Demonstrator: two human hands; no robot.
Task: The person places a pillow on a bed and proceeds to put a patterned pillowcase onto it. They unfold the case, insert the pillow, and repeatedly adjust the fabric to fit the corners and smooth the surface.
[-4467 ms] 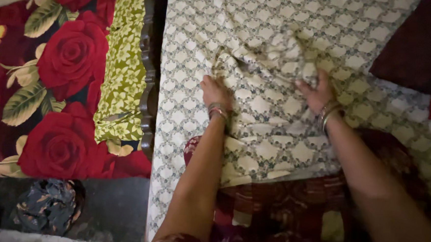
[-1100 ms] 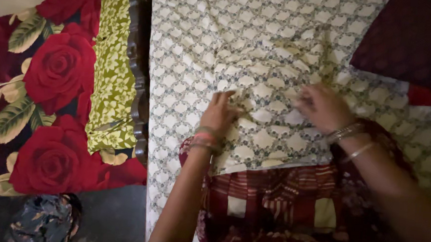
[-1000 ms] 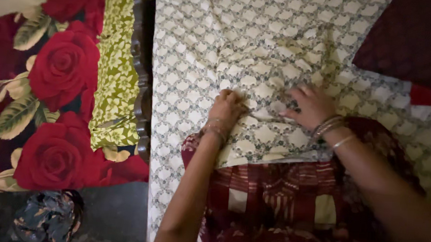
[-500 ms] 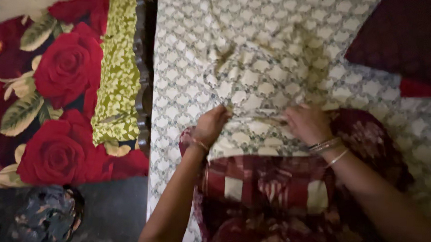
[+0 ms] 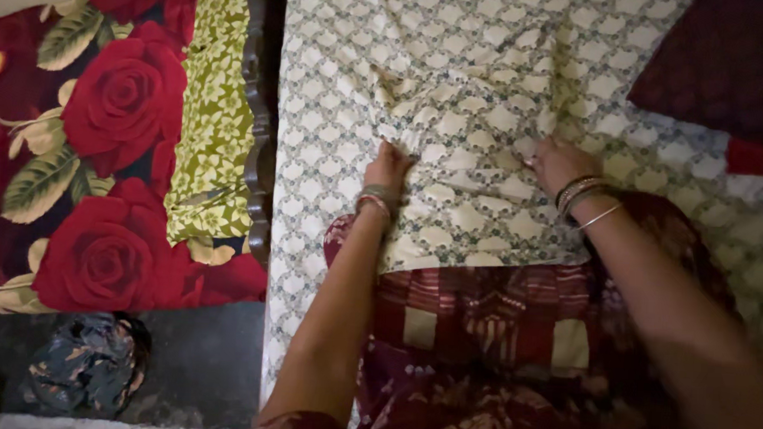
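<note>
A cream cloth with a grey lattice print [image 5: 477,211] lies bunched over a dark red checked fabric [image 5: 489,316], on a bed sheet of the same lattice print [image 5: 337,73]. My left hand [image 5: 389,167] is closed on the cloth's left side, pinching a fold. On the cloth's right side, my right hand [image 5: 556,163] is closed on another fold, with bangles at the wrist. Wrinkles fan upward from both hands. The fingertips are partly buried in the cloth.
A blanket with large red roses and a yellow-green border [image 5: 116,140] covers the bed at left, past a dark carved wooden edge [image 5: 261,104]. A dark red pillow [image 5: 737,76] sits at the top right. A dark patterned bundle [image 5: 86,369] lies on the floor below.
Over the last second both hands drew the cloth's fold toward me, then pushed it back up and away. The cloth now covers more of the red checked fabric.
</note>
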